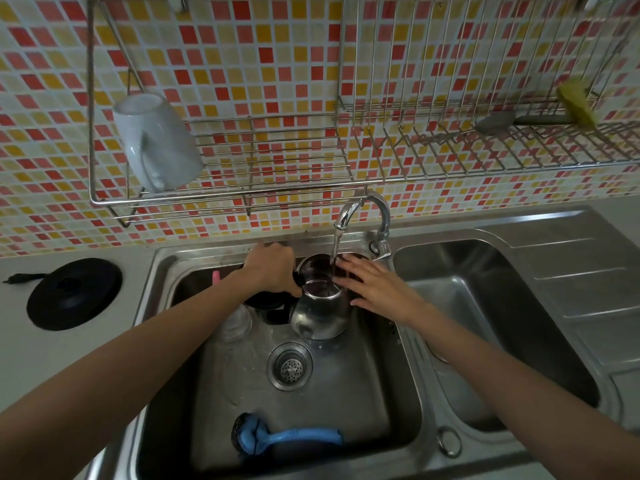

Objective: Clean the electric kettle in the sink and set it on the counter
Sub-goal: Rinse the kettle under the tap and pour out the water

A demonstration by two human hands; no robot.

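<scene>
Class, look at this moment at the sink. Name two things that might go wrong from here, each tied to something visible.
1. Water from the tap is filling the kettle, yet only the left hand grips it; the right hand lies flat on its side. The heavier kettle might slip onto the glass beside it.
2. The power base sits on the counter near the sink; splashes may reach it.

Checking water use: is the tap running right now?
On: a stream falls from the tap spout into the open kettle beneath it.

kettle [320, 306] in sink [346, 393] under tap [363, 213], brush [287, 438] in front
</scene>
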